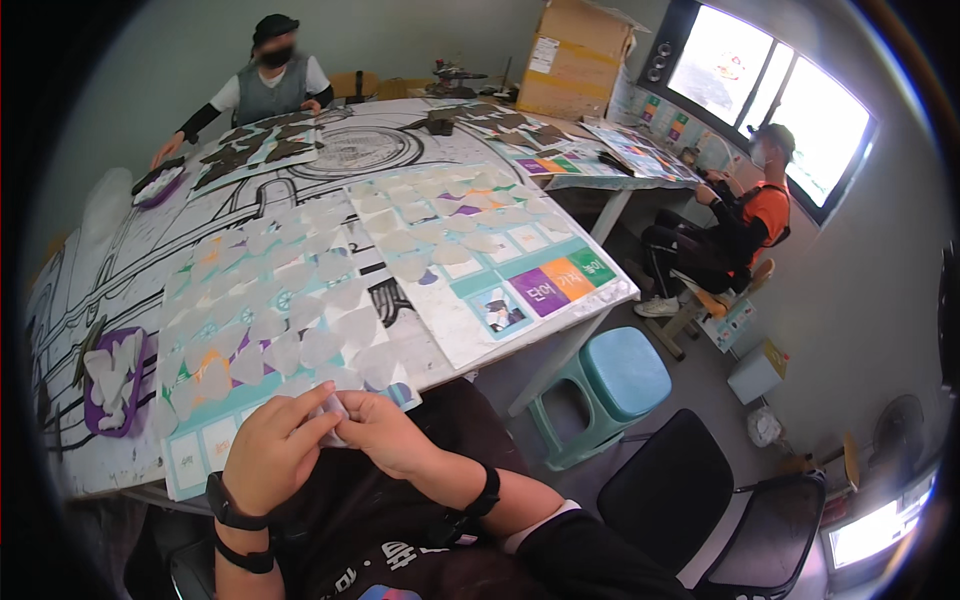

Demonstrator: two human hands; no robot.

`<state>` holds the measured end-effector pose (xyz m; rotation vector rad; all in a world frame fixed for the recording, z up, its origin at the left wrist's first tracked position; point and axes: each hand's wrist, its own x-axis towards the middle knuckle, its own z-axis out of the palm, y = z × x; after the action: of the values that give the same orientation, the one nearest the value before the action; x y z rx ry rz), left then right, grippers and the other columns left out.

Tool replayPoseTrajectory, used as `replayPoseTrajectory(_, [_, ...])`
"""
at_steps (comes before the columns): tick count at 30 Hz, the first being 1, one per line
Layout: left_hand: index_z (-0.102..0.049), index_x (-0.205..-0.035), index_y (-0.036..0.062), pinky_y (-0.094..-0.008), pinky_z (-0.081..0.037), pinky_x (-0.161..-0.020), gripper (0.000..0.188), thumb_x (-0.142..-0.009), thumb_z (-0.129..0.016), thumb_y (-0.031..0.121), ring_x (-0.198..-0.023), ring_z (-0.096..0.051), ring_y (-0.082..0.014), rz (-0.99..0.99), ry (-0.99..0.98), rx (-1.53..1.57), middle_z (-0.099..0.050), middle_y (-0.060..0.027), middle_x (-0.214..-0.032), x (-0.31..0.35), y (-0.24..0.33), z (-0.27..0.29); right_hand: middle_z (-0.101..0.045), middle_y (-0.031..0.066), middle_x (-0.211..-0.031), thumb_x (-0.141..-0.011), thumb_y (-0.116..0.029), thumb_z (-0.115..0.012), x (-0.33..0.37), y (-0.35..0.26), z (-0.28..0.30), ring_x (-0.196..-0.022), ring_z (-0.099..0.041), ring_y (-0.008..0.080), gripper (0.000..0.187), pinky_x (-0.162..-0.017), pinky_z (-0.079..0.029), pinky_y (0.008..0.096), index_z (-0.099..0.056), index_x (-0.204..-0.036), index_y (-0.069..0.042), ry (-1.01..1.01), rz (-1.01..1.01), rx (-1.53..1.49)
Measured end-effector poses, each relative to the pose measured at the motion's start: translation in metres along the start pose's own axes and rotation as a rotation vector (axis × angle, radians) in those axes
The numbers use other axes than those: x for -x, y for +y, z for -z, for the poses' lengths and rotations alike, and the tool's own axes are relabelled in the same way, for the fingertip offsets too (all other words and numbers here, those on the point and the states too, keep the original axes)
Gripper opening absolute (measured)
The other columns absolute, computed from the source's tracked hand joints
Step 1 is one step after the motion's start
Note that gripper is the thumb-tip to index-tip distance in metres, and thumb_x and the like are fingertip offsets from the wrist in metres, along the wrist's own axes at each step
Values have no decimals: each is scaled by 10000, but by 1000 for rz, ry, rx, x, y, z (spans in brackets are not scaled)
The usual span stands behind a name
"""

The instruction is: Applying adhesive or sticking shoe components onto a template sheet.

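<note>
My left hand point(272, 445) and my right hand point(388, 437) meet just off the table's near edge. Their fingertips are closed on a small pale grey-white piece point(334, 408), mostly hidden by the fingers, so its kind does not show. Beyond them lies a colourful printed sheet point(205, 412), largely covered with flat, rounded pale pieces point(268, 322) in rows. A second printed sheet point(455, 340) to the right bears similar pale pieces point(410, 268). Left of the sheets, a purple tray point(100, 432) holds pale strips point(118, 378).
Across the line-painted table point(110, 275), a person point(275, 88) sits by sheets with dark pieces point(290, 140). At right another person point(755, 215) sits at a further table. A teal stool point(625, 375) and black chairs point(668, 490) stand to my right. A cardboard box point(572, 60) stands behind.
</note>
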<state>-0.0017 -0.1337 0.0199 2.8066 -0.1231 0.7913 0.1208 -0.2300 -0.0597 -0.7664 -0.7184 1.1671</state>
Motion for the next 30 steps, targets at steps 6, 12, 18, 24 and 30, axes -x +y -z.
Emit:
replayPoseTrajectory(6, [-609,-856,59,-312,-479,-639,207,-663,-652,-2,-783,-602,-250,94,99,213,-638,-69,-874,20,-19,2,-611,58,-945,-897,-113,-512,7,-7,-5,-859,-567,96,231,-759,-457,235,-555,-1075,28,94,-2,8])
replayPoseTrajectory(12, [-627,-904,23,-272,-462,-633,126,-790,-615,76,-734,-590,-178,400,184,300,-635,-72,-815,33,-50,32,-611,154,-1003,-880,-38,-486,15,-38,9,-917,-609,224,233,-811,-493,332,-529,-1074,83,243,197,34])
replayPoseTrajectory(18, [-617,-916,-1,-233,-425,-574,146,-840,-577,117,-665,-503,-78,759,-47,489,-582,-8,-752,41,-70,29,-607,150,-1010,-875,-31,-502,16,-57,17,-916,-602,208,248,-818,-481,313,-527,-1088,93,285,251,-15])
replayPoseTrajectory(24, [-592,-892,2,-219,-397,-552,132,-835,-586,121,-613,-473,-58,721,-71,432,-559,9,-698,47,-93,9,-608,145,-1014,-868,-31,-508,17,-55,14,-924,-599,211,255,-823,-478,319,-526,-1092,90,285,228,10])
replayPoseTrajectory(30, [-575,-854,17,-228,-389,-538,106,-821,-595,116,-578,-504,-75,796,-23,423,-574,-10,-658,55,-97,0,-604,160,-1001,-870,-26,-489,21,-48,18,-900,-612,232,247,-804,-501,346,-515,-1085,92,303,207,2])
